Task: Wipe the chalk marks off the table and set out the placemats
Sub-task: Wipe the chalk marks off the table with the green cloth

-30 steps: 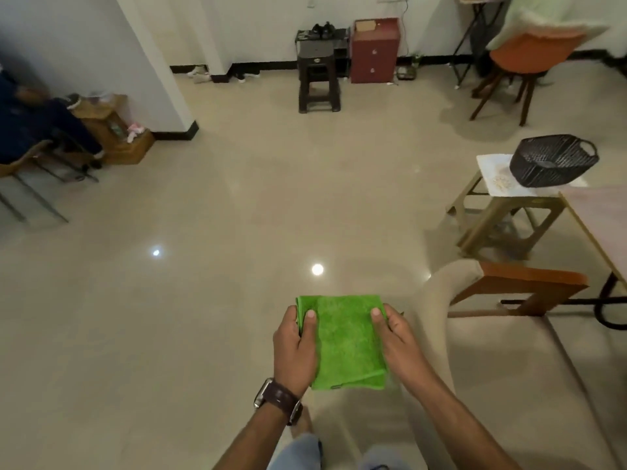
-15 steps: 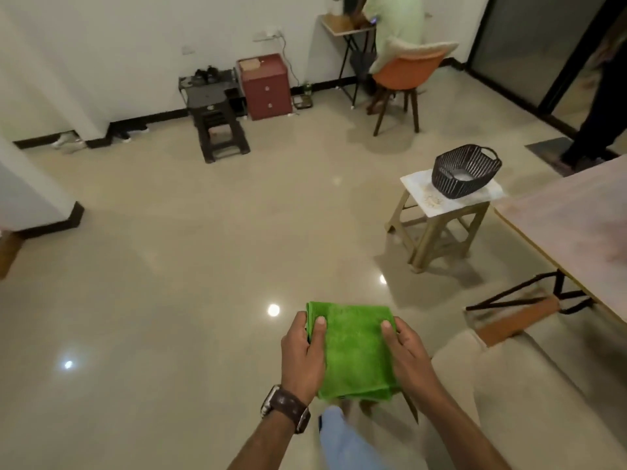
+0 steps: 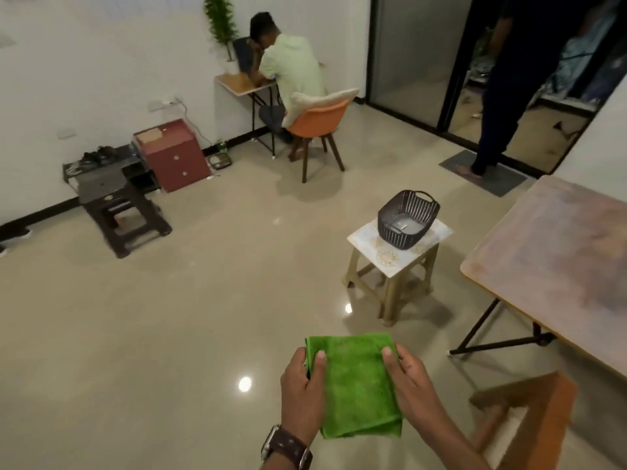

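Holding the green cloth [image 3: 356, 385] flat, my left hand [image 3: 302, 391] and right hand [image 3: 410, 381] each pinch a side so it stays folded for wiping. The table [image 3: 556, 259] waits at two o'clock, well apart. I see no placemats.

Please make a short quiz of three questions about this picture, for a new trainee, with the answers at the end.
1. True or false: the green cloth already lies on the table.
2. What holds the cloth? A) the left hand alone B) the right hand alone C) both hands, one at each side
3. Fill in: the dark basket stands on a small ____ beside the table.

Key
1. False: it is held folded over the floor, apart from the table.
2. C
3. stool
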